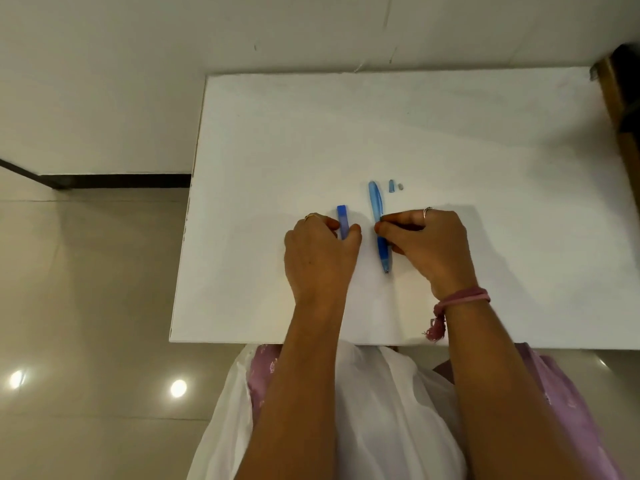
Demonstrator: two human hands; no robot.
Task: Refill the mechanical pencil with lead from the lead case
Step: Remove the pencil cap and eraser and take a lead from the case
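Observation:
A blue mechanical pencil (375,206) lies on the white table (450,140), its tip pointing toward me. My right hand (426,244) pinches its middle between thumb and fingers. To the left lies a flat blue lead case (342,218), upright in the view, with my left hand (320,258) closed around its near end. Just beyond the pencil's far end rest a small blue cap (391,186) and a tiny grey eraser (400,186), both apart from the pencil.
The table's left edge (194,202) drops to a tiled floor, and its near edge (277,341) is close to my body. A brown wooden piece (620,109) stands at the table's far right corner.

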